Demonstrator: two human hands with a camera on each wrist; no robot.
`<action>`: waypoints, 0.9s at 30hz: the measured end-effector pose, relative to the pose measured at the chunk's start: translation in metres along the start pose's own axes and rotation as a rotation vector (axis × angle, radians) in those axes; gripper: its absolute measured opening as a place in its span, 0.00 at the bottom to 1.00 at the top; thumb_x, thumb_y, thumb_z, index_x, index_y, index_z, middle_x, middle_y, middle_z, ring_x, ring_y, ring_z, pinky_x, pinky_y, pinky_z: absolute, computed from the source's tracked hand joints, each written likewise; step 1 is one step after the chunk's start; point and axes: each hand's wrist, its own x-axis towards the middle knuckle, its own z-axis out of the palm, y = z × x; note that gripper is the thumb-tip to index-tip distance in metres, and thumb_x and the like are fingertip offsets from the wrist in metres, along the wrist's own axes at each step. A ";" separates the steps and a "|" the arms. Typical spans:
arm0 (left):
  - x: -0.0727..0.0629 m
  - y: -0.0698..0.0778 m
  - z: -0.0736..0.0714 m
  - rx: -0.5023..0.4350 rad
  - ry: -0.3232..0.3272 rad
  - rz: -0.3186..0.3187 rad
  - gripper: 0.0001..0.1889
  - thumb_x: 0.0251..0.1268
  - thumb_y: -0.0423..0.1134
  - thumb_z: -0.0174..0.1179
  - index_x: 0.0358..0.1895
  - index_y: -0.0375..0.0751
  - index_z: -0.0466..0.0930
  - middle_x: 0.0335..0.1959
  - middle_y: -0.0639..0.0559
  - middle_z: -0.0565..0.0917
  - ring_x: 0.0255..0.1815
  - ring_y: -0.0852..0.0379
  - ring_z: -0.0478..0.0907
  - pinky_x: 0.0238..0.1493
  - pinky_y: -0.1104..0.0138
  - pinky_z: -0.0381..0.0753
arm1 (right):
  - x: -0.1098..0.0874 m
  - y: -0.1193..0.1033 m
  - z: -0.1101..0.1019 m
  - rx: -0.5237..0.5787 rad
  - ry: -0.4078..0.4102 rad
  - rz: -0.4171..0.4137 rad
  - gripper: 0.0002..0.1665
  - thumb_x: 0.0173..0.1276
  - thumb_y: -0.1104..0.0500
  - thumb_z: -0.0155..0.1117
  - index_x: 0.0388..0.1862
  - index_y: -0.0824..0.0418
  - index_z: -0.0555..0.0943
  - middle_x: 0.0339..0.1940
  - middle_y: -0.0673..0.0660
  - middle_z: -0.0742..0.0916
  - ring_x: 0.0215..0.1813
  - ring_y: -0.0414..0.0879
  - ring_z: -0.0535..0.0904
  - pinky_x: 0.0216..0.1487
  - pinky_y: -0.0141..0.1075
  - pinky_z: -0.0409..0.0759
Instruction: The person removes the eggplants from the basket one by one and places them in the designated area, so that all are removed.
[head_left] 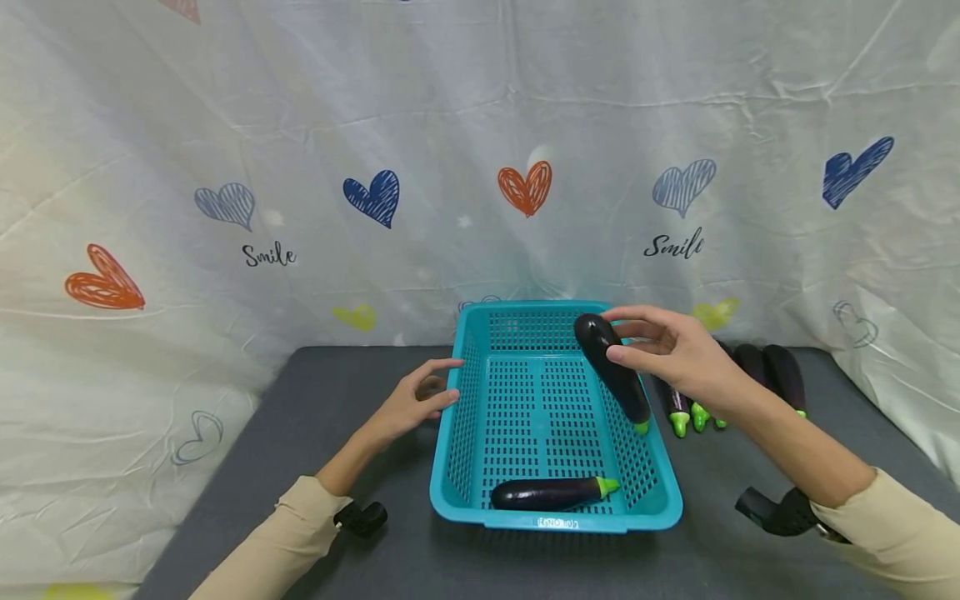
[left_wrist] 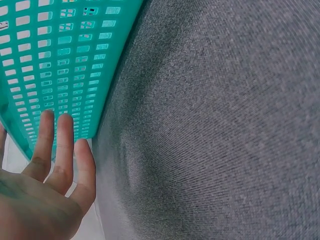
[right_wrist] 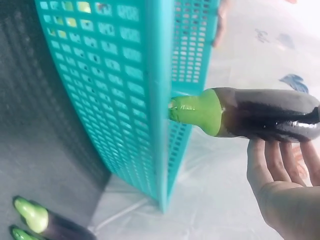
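My right hand (head_left: 678, 350) grips a dark purple eggplant (head_left: 611, 367) above the right side of a turquoise plastic basket (head_left: 558, 521). In the right wrist view, the held eggplant (right_wrist: 270, 114) points its green stem end toward the basket's rim (right_wrist: 157, 100), with the fingers against its underside. A second eggplant (head_left: 551, 493) lies crosswise inside the basket, near the front wall. My left hand (head_left: 412, 400) is at the basket's left side, fingers loosely bent and holding nothing. In the left wrist view, the fingers of the left hand (left_wrist: 55, 185) are beside the perforated wall (left_wrist: 60, 65).
Several more eggplants (head_left: 783, 379) lie on the dark grey table (head_left: 360, 375) to the right of the basket, partly hidden behind my right hand and forearm. A white cloth (head_left: 442, 125) printed with hearts hangs behind the table.
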 end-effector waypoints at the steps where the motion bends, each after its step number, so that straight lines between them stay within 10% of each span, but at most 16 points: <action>1: 0.000 0.000 0.000 0.001 0.000 0.000 0.28 0.76 0.41 0.61 0.76 0.53 0.67 0.73 0.42 0.68 0.66 0.43 0.72 0.50 0.49 0.81 | 0.000 -0.002 -0.002 0.005 0.005 0.000 0.27 0.77 0.56 0.64 0.72 0.56 0.73 0.68 0.57 0.77 0.67 0.52 0.75 0.55 0.39 0.81; 27: 0.000 0.000 0.001 -0.005 0.000 -0.008 0.28 0.77 0.43 0.60 0.76 0.52 0.66 0.73 0.40 0.67 0.67 0.41 0.71 0.51 0.47 0.81 | -0.024 -0.006 -0.046 -0.145 0.176 0.039 0.29 0.81 0.55 0.58 0.78 0.47 0.68 0.68 0.61 0.76 0.59 0.43 0.79 0.48 0.32 0.82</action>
